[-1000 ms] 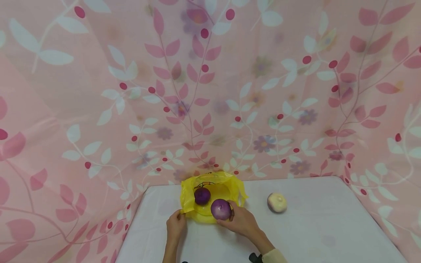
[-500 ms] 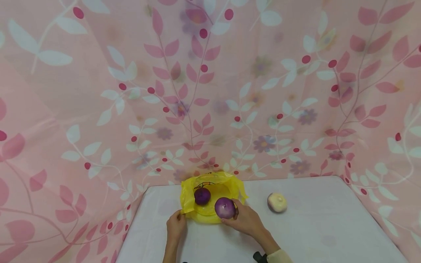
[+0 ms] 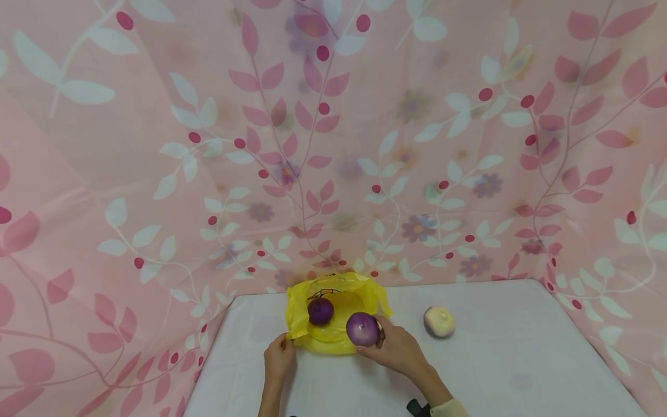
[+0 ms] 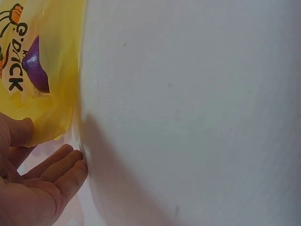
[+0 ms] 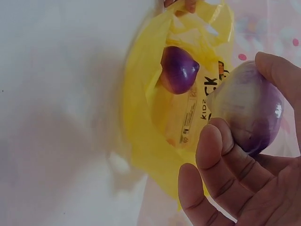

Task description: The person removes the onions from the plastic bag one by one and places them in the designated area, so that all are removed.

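A yellow plastic bag [image 3: 333, 344] lies with its mouth spread toward me, and a dark purple onion [image 3: 321, 311] sits inside it. My left hand [image 3: 278, 358] pinches the bag's front left edge between thumb and finger; in the left wrist view the other fingers [image 4: 70, 176] stretch out below the yellow film. My right hand [image 3: 397, 349] grips a second purple onion [image 3: 363, 329], paler on one side, in front of the bag's right part. The right wrist view shows thumb and fingers around this onion [image 5: 249, 108], with the bagged onion [image 5: 180, 70] beyond.
A cream-and-purple onion [image 3: 439, 321] rests on the white-covered table [image 3: 495, 365], right of the bag. Pink leaf-patterned cloth [image 3: 333, 174] rises behind the table's far edge and along both sides. A dark object [image 3: 418, 408] is at the right wrist.
My right hand has shifted a little to the right with the onion it holds. The left hand, the bag and the onion inside stay where they were.
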A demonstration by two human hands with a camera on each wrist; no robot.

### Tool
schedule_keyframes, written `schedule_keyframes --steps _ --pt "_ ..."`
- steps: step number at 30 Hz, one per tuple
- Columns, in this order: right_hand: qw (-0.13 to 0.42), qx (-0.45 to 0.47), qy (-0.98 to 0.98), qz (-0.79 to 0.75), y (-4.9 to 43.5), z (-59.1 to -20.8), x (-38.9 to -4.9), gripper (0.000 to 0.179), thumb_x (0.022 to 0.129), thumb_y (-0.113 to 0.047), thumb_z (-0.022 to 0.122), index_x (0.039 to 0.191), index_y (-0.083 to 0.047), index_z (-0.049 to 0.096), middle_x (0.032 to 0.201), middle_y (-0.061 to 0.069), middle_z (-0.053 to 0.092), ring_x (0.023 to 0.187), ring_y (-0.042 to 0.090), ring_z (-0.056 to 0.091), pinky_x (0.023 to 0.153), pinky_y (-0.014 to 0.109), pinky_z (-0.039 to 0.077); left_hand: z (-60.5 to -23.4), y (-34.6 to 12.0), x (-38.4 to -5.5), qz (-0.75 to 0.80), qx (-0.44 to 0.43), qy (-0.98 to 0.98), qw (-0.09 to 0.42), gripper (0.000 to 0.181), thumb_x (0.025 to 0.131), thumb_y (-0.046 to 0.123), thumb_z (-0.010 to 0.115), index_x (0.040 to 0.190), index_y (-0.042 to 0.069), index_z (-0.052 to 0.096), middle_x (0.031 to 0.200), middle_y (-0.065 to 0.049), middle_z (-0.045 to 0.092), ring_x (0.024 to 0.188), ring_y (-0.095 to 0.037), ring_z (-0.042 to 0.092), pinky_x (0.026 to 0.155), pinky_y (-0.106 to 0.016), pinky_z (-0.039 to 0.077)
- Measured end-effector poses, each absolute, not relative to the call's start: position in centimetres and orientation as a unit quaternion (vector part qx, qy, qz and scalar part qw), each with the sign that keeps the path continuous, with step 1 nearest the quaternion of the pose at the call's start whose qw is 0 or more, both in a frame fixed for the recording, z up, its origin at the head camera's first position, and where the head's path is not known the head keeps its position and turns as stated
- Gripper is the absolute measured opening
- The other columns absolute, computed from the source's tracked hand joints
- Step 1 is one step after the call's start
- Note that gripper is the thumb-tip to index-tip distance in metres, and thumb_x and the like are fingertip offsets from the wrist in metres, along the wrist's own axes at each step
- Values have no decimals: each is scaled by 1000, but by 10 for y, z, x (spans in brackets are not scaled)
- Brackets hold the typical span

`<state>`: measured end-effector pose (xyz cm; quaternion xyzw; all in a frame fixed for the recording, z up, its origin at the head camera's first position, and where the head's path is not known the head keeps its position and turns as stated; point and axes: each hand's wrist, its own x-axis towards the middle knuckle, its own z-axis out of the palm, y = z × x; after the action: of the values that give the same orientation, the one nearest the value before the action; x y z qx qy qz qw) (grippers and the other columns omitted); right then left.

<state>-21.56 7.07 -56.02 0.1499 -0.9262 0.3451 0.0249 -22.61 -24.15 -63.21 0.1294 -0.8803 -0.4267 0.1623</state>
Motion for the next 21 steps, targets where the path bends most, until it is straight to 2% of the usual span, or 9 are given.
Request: schedule_keyframes --steps 3,7,14,21 --pt "27 153 -925 348 73 -558 -215 84 73 -68 72 132 -12 53 74 -12 56 63 5 49 57 25 42 -632 -242 -226 -427 131 -880 163 18 91 2 60 102 -2 73 93 -12 71 83 -24 61 78 -46 53" --pt "29 148 -925 348 76 -555 -214 88 73 -68 72 136 -10 51 74 -12 56 63 4 48 57 25 42 -631 -242 -227 -429 132 -881 152 20 92 2 58 104 -2 73 94 -12 71 82 -23 60 78 -46 53" --pt "31 138 -926 350 81 -552 -211 88 72 -69 73 135 -11 52 75 -12 57 64 3 49 57 24 42 -631 -241 -227 -428 130 -881 155 18 92 1 59 102 -2 73 92 -11 70 77 -21 56 74 -42 52" --pt "30 130 -923 362 90 -549 -209 86 72 -67 74 134 -10 53 75 -13 57 63 3 50 57 23 43 -631 -241 -226 -428 131 -882 151 19 93 2 59 105 -3 72 94 -12 71 80 -22 59 77 -45 53"
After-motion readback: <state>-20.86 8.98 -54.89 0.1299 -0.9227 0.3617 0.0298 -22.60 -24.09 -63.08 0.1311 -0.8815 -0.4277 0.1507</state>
